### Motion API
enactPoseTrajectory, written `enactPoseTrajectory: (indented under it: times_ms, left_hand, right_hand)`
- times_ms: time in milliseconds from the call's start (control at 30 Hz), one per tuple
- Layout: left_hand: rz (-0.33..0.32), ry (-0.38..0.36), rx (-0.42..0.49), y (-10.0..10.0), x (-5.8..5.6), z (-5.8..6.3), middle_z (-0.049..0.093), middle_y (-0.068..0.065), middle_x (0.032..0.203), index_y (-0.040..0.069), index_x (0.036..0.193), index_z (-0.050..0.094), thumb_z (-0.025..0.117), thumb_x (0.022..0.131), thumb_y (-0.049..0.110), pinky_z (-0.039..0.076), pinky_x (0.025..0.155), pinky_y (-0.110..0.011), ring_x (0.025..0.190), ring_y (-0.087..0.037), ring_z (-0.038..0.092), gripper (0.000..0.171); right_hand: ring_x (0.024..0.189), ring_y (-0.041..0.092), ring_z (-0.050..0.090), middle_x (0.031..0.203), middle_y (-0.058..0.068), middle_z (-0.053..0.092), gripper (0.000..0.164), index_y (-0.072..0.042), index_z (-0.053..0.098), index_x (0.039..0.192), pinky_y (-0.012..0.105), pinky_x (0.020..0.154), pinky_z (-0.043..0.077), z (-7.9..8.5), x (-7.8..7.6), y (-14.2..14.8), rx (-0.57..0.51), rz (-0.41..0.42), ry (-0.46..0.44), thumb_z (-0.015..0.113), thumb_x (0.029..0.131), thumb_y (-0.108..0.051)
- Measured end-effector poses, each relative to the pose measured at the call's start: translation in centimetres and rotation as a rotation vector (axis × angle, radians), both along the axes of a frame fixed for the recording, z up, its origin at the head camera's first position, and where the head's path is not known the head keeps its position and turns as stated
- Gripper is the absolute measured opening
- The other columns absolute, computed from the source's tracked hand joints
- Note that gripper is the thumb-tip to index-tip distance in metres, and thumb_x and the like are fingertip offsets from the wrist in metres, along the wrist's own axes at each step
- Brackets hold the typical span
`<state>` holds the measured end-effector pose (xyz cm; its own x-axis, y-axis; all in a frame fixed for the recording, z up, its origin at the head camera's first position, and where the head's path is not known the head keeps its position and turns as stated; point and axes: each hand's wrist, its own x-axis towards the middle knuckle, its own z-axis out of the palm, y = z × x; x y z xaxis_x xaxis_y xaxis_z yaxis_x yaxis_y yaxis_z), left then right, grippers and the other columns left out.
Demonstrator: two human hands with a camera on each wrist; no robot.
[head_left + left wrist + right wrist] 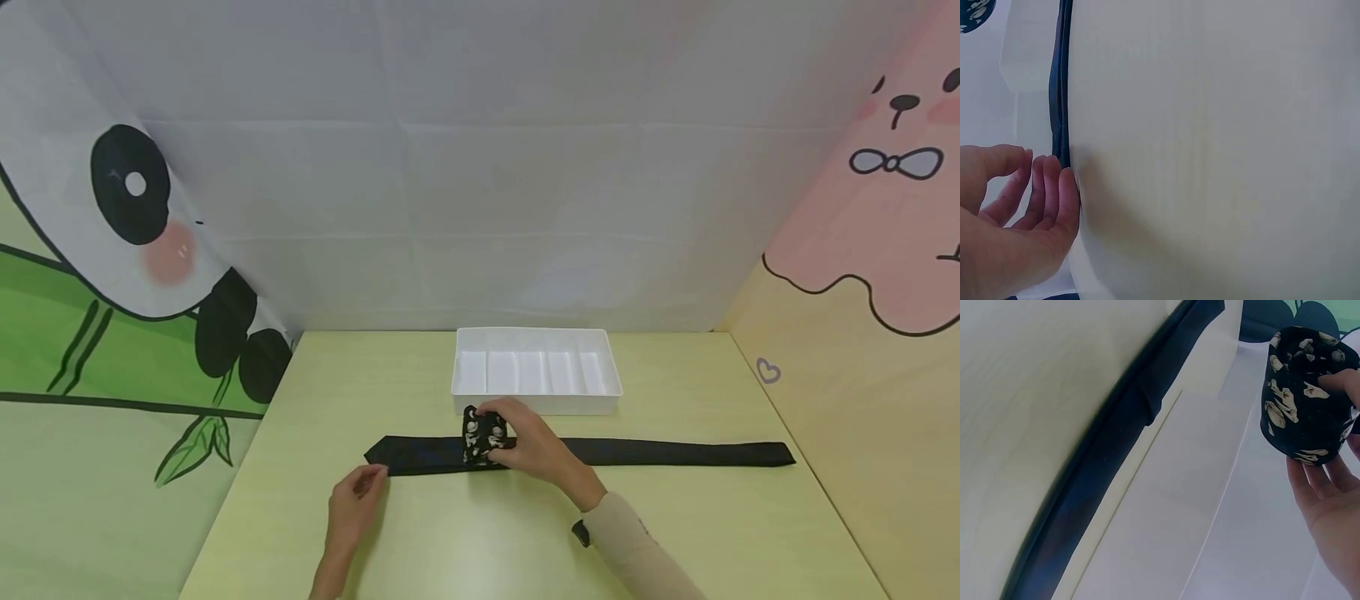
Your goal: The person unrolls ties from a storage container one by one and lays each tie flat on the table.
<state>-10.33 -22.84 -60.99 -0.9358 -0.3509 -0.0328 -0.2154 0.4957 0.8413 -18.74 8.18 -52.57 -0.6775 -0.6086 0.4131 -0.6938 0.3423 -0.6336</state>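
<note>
A long dark navy tie (675,452) lies stretched across the table, its pointed wide end at the left. My left hand (352,508) is at that end; in the left wrist view its fingertips touch the tie's edge (1060,94), with thumb and fingers loosely bent and no cloth visible between them. My right hand (536,446) grips a rolled-up black tie with pale flowers (480,437), thumb on one side and fingers on the other. In the right wrist view the floral roll (1297,400) appears held up, apart from the dark tie.
Behind the dark tie stands a white compartment box (536,404) with upright dividers. The pale yellow table (450,542) meets a white back wall (480,208). Side walls carry a painted panda (172,250) and a pink animal (862,225).
</note>
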Motion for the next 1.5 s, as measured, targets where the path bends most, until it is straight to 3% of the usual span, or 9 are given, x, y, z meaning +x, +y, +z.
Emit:
enactPoseTrajectory:
  times_ms: [500, 967, 1200, 1500]
  left_hand:
    - [0.064, -0.057, 0.008, 0.5, 1.8, 0.3, 0.073, -0.008, 0.104, 0.004, 0.113, 0.073, 0.065, 0.103, 0.019, 0.050, 0.077, -0.022, 0.093, -0.021, 0.067, 0.020]
    - [0.066, -0.078, 0.030, 1.1, 3.4, 0.1, 0.074, -0.007, 0.105, 0.006, 0.112, 0.074, 0.064, 0.103, 0.018, 0.050, 0.074, -0.020, 0.088, -0.014, 0.067, 0.018]
    - [0.065, -0.104, 0.041, 1.2, 4.1, 0.0, 0.073, -0.008, 0.107, 0.005, 0.114, 0.073, 0.063, 0.104, 0.016, 0.051, 0.076, -0.025, 0.091, -0.018, 0.067, 0.018]
    - [0.082, -0.131, 0.079, 2.0, 4.6, 0.2, 0.073, -0.007, 0.108, 0.005, 0.115, 0.072, 0.062, 0.104, 0.015, 0.052, 0.072, -0.023, 0.090, -0.016, 0.066, 0.018]
  right_hand:
    - [0.124, 0.018, 0.056, 0.133, 0.002, 0.060, 0.059, -0.010, 0.058, 0.133, 0.037, 0.102, 0.049, -0.9, 0.9, -2.0, 0.015, 0.009, -0.071, 0.085, 0.081, -0.002]
    - [0.117, 0.015, 0.056, 0.132, 0.000, 0.060, 0.059, -0.014, 0.058, 0.135, 0.034, 0.096, 0.051, -1.8, 2.2, -4.4, 0.055, 0.005, -0.125, 0.084, 0.083, -0.005]
    - [0.120, 0.014, 0.056, 0.133, -0.002, 0.060, 0.059, -0.017, 0.059, 0.135, 0.033, 0.098, 0.050, -2.1, 2.8, -5.7, 0.068, 0.004, -0.126, 0.084, 0.083, -0.007]
    - [0.119, 0.013, 0.057, 0.129, -0.003, 0.062, 0.059, -0.017, 0.059, 0.134, 0.033, 0.099, 0.049, -3.0, 3.3, -7.6, 0.067, 0.012, -0.104, 0.085, 0.082, -0.009]
